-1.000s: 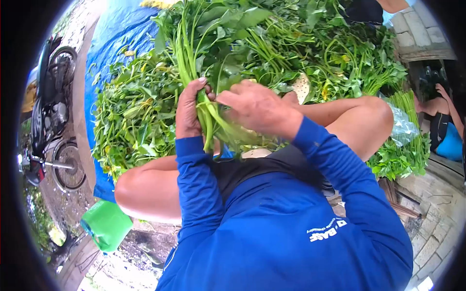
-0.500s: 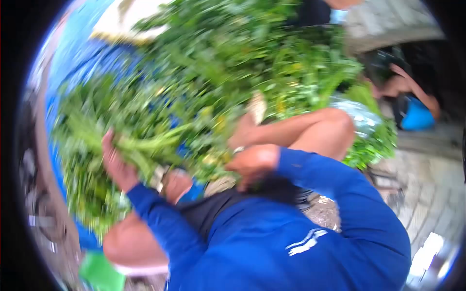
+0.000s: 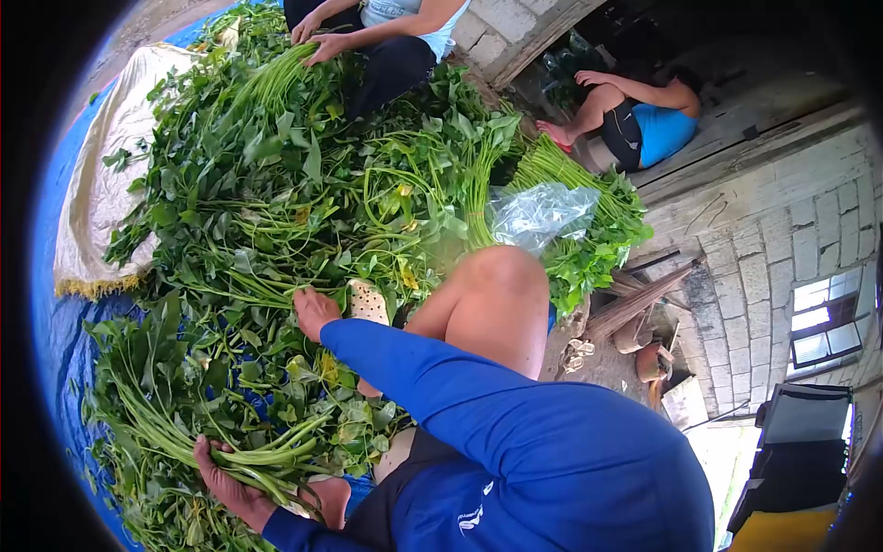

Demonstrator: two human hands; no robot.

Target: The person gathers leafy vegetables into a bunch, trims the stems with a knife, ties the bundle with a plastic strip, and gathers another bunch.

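Observation:
At the lower left, my left hand point(image 3: 232, 483) is closed around a bunch of long-stemmed leafy greens point(image 3: 267, 460). The cut stem ends point right and the leaves fan out to the upper left. My right hand point(image 3: 315, 313) is at the edge of the large heap of loose greens point(image 3: 267, 193). Its fingers are bent closed on stems there, though the fingertips are partly hidden. Beside that hand is a pale perforated sandal point(image 3: 368, 302) on my foot.
A blue tarp point(image 3: 60, 368) lies under the greens, with a white woven sack point(image 3: 106, 175) at the left. Clear plastic point(image 3: 543, 213) rests on tied bundles point(image 3: 561, 170). Across the heap, a co-worker's hands point(image 3: 317, 41) hold stems. Another person point(image 3: 635, 115) sits by the block wall point(image 3: 745, 276).
My right hand has moved from near my lap out to the heap and onto stems. My left hand still holds the bunch. The view has turned and is sharper.

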